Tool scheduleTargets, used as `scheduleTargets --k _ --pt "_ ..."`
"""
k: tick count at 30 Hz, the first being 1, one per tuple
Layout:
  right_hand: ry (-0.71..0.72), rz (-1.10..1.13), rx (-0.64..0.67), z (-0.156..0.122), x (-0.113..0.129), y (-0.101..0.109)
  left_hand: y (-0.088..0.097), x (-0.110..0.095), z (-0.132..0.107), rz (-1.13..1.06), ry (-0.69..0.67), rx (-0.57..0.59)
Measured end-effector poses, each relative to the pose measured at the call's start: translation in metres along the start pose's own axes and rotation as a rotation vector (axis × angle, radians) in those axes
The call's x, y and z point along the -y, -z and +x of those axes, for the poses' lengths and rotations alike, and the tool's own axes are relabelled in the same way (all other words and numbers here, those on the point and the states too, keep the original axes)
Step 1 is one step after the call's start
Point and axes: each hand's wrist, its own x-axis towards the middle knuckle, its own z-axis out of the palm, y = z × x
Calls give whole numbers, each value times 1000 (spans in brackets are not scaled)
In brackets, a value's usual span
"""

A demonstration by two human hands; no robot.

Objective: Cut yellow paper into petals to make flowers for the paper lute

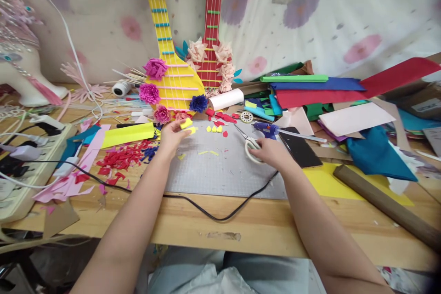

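Note:
My left hand (172, 138) is closed in a pinch on a small piece of yellow paper (186, 123), above the left side of the grey cutting mat (223, 174). Another yellow piece shows at the fingertips; whether it is also held, I cannot tell. On the right of the mat, my right hand (272, 150) grips the white handles of the scissors (253, 151). The blades point up and left, away from me, slightly apart. Between the hands lie several small yellow paper petals (214, 129), thin yellow offcuts (208, 152) and a red petal (225, 134).
Right of the scissors are a blue glue gun (266, 128) and a black phone (299, 146). A black cord (220, 218) crosses the mat's front. At the back stand a yellow paper guitar (179, 80) and a red one (211, 66). A power strip (25, 183) lies left; coloured paper is piled right.

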Motion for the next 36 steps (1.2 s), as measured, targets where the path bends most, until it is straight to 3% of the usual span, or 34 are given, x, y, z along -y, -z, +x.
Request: scheduleTargets --k 2,4,7,12,14,17,22,26,31,33,36 --pt "-48 -47 -45 0 5 -8 10 -7 2 7 -22 -117" --pt "-79 -56 -98 1 10 -16 14 -10 1 50 -33 -141" --pt "-53 -80 -145 0 14 -20 10 -3 -5 119 -36 -42" --pt "-1 -114 -86 -4 26 -9 -2 13 -12 258 -57 123" --pt "56 38 -128 -3 41 -8 -3 14 -12 314 -79 175" --pt "240 517 -80 6 72 -18 -1 10 -13 362 -100 242" --pt "185 1118 237 29 120 -46 13 -2 -13 419 -123 267" --pt "169 1156 229 38 142 -55 37 -18 -8 477 -137 154" --pt "483 861 123 41 156 -53 53 -30 -4 434 -156 94" --pt "499 979 125 40 157 -50 51 -27 -4 406 -160 109" --pt "328 1307 264 38 155 -46 42 -19 -6 352 -153 139"
